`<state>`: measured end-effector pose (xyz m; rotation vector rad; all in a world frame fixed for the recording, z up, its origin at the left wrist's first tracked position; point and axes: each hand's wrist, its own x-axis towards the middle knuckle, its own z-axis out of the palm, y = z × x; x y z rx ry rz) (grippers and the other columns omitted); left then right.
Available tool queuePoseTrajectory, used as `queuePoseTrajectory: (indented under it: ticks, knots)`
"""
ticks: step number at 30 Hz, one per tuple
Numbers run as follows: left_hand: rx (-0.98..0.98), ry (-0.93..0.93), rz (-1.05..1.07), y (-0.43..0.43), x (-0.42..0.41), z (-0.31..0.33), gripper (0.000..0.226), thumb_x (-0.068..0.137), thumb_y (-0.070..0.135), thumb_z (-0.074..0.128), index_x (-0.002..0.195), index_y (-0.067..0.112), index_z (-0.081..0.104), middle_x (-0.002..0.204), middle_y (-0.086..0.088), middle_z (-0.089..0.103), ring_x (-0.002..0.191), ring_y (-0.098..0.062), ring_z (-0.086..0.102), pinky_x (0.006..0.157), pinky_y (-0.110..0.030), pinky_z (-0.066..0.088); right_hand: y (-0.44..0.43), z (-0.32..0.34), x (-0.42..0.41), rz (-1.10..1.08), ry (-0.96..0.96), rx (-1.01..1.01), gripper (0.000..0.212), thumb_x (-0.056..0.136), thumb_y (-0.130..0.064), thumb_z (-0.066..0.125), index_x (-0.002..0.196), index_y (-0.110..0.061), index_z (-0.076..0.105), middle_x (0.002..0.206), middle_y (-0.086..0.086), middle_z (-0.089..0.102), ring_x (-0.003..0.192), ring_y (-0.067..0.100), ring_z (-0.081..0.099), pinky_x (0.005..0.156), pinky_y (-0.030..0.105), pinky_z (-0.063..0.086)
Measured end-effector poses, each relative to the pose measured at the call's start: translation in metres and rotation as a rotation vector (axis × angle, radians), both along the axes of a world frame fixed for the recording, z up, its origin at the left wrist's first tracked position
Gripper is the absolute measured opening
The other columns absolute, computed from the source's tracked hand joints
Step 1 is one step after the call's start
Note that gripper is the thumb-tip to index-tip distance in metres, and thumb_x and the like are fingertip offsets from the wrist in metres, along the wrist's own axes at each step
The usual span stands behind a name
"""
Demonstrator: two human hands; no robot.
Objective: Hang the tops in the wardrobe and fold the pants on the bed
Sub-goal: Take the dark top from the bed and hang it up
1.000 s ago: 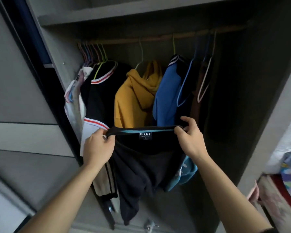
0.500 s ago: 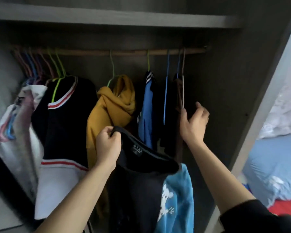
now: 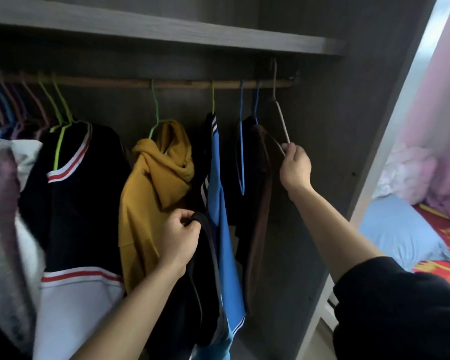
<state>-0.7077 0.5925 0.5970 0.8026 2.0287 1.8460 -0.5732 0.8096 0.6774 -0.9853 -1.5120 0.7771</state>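
Both forearms were bare from wrist to elbow, with no watch, ring or band visible on the left hand (image 3: pixel 178 236) or the right hand (image 3: pixel 295 167). A loose black fabric short sleeve (image 3: pixel 398 305) covered the right upper arm.

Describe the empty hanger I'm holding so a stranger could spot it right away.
Find the wooden rod under the wardrobe shelf and follow it to its right end. The pale hanger is the last one there, past two blue hangers, with the right hand gripping it. Unlike its neighbours, its hook is lifted above the rod.
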Motion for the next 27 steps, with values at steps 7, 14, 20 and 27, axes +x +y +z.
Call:
queuePoseTrajectory:
  ticks: [7, 14, 20, 27]
  knots:
    - [0.021, 0.040, -0.014, 0.023, 0.021, -0.011, 0.012, 0.086, 0.005, 0.061, 0.090, 0.016, 0.065, 0.084, 0.001, 0.067, 0.072, -0.013, 0.061, 0.057, -0.016, 0.044, -0.052, -0.097, 0.061, 0.001, 0.217, -0.136, 0.050, 0.100, -0.051, 0.048, 0.063, -0.017, 0.044, 0.060, 0.003, 0.046, 0.059, 0.016, 0.044, 0.057, 0.033, 0.037]
    - [-0.114, 0.063, -0.002, 0.048, 0.041, -0.037, 0.016, 0.086, 0.002, 0.060, 0.094, 0.014, 0.066, 0.091, 0.001, 0.067, 0.082, -0.011, 0.063, 0.071, -0.025, 0.048, -0.092, -0.207, 0.132, -0.022, -0.022, -0.162, 0.060, 0.088, -0.057, 0.053, 0.064, -0.003, 0.051, 0.048, 0.002, 0.044, 0.044, 0.012, 0.039, 0.044, 0.033, 0.034]
    - [-0.205, -0.015, 0.000, 0.067, 0.060, -0.066, 0.017, 0.089, 0.007, 0.060, 0.104, 0.015, 0.064, 0.098, 0.000, 0.065, 0.084, -0.010, 0.060, 0.069, -0.024, 0.048, -0.109, -0.247, 0.168, -0.006, -0.263, -0.110, 0.010, 0.095, -0.034, 0.060, 0.090, -0.034, 0.051, 0.064, -0.006, 0.059, 0.055, 0.015, 0.057, 0.055, 0.043, 0.052]
    - [-0.325, -0.028, -0.164, 0.084, 0.076, -0.081, 0.024, 0.082, -0.002, 0.063, 0.097, 0.016, 0.067, 0.096, -0.001, 0.067, 0.088, -0.016, 0.064, 0.072, -0.024, 0.049, -0.116, -0.224, 0.186, 0.027, -0.136, -0.082, 0.020, 0.099, -0.039, 0.045, 0.105, -0.030, 0.062, 0.065, -0.012, 0.060, 0.059, 0.013, 0.058, 0.051, 0.013, 0.040]
